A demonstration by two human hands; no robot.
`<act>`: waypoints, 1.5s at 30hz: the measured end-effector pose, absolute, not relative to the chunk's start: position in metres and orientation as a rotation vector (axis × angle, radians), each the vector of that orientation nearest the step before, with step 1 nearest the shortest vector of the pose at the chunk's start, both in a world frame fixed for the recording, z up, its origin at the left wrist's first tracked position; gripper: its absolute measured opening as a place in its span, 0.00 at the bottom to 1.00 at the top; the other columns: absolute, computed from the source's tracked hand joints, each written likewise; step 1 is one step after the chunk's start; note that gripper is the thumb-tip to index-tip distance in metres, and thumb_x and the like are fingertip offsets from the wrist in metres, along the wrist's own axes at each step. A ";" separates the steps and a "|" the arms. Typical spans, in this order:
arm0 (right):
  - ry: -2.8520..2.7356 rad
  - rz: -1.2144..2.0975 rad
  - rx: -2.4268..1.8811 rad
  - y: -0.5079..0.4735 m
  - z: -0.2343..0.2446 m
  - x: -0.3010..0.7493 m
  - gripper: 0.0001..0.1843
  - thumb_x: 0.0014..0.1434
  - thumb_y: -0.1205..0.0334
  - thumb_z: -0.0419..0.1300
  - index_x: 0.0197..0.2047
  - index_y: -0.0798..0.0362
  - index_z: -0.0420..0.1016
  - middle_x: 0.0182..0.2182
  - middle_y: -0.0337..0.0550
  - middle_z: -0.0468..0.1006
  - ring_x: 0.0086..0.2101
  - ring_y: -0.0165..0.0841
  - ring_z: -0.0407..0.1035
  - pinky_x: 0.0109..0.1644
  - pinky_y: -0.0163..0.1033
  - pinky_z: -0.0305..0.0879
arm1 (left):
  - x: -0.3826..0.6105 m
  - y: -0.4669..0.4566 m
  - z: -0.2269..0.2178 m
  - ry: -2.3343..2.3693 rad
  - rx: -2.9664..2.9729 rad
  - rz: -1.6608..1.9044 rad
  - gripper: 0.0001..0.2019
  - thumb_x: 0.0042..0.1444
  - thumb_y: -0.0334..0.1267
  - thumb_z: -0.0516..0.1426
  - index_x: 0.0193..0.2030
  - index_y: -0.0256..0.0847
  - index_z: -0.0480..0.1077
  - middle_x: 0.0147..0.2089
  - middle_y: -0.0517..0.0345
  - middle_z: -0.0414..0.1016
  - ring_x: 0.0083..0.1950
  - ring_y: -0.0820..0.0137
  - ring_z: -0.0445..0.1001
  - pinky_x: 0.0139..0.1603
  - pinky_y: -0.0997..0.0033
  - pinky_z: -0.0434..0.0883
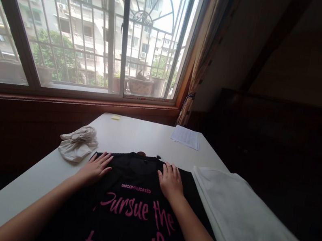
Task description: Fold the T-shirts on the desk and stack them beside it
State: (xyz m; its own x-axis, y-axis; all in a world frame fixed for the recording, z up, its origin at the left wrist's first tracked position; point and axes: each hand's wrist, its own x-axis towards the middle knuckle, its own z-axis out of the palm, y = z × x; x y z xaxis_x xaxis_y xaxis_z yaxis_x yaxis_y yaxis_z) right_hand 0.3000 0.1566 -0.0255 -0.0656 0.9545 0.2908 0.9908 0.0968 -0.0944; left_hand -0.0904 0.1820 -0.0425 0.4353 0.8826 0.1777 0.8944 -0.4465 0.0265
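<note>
A black T-shirt (133, 173) with pink lettering lies spread out on the white table (143, 134), its neckline at the far side. On its left shoulder my left hand (97, 168) rests flat, fingers apart. My right hand (171, 180) lies flat near the right of the collar, fingers stretched forward. Both hands press on the cloth without gripping it. Just past the collar a small brown round thing (141, 153) and a small dark thing (159, 157) peek out, mostly hidden. The lower part of the shirt runs out of view.
A crumpled pale cloth (78, 143) sits at the table's left edge. White fabric (244, 212) hangs over the right side. Papers (186, 137) and a yellow note (116, 117) lie at the far end, below a barred window (86, 30) with a tied curtain (200, 61).
</note>
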 end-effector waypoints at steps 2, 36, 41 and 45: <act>-2.112 -0.220 -1.925 0.149 -0.025 0.307 0.29 0.72 0.55 0.41 0.69 0.59 0.65 0.69 0.52 0.62 0.68 0.47 0.52 0.73 0.52 0.42 | -0.115 0.175 -0.051 -1.635 -2.557 -0.279 0.29 0.73 0.51 0.43 0.75 0.41 0.50 0.76 0.49 0.48 0.77 0.54 0.45 0.73 0.41 0.49; -2.256 0.107 -1.920 0.178 -0.029 0.340 0.35 0.70 0.41 0.42 0.73 0.49 0.57 0.72 0.43 0.55 0.70 0.39 0.45 0.74 0.48 0.34 | -0.135 0.115 -0.052 -1.589 -2.571 -0.343 0.29 0.71 0.53 0.47 0.75 0.51 0.48 0.76 0.57 0.51 0.75 0.55 0.54 0.73 0.45 0.55; -2.299 0.146 -1.894 0.194 -0.027 0.335 0.36 0.70 0.39 0.41 0.74 0.49 0.55 0.73 0.42 0.53 0.71 0.38 0.43 0.74 0.47 0.32 | -0.140 0.104 -0.059 -1.663 -2.521 -0.373 0.29 0.71 0.53 0.48 0.75 0.52 0.50 0.76 0.56 0.52 0.74 0.54 0.55 0.73 0.45 0.55; -2.313 0.165 -1.875 0.203 -0.027 0.333 0.37 0.70 0.39 0.40 0.74 0.49 0.53 0.73 0.42 0.52 0.71 0.38 0.43 0.74 0.48 0.31 | -0.139 0.098 -0.058 -1.724 -2.506 -0.360 0.29 0.70 0.53 0.48 0.75 0.52 0.51 0.76 0.55 0.52 0.75 0.53 0.54 0.73 0.43 0.54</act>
State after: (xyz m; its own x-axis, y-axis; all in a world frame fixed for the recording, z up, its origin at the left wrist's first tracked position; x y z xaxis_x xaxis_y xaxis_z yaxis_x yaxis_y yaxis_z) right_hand 0.3326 0.2034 -0.0270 -0.2018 0.9779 0.0540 0.9603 0.2084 -0.1852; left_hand -0.1387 0.0975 -0.0582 0.3399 0.9102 0.2366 0.9288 -0.3644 0.0674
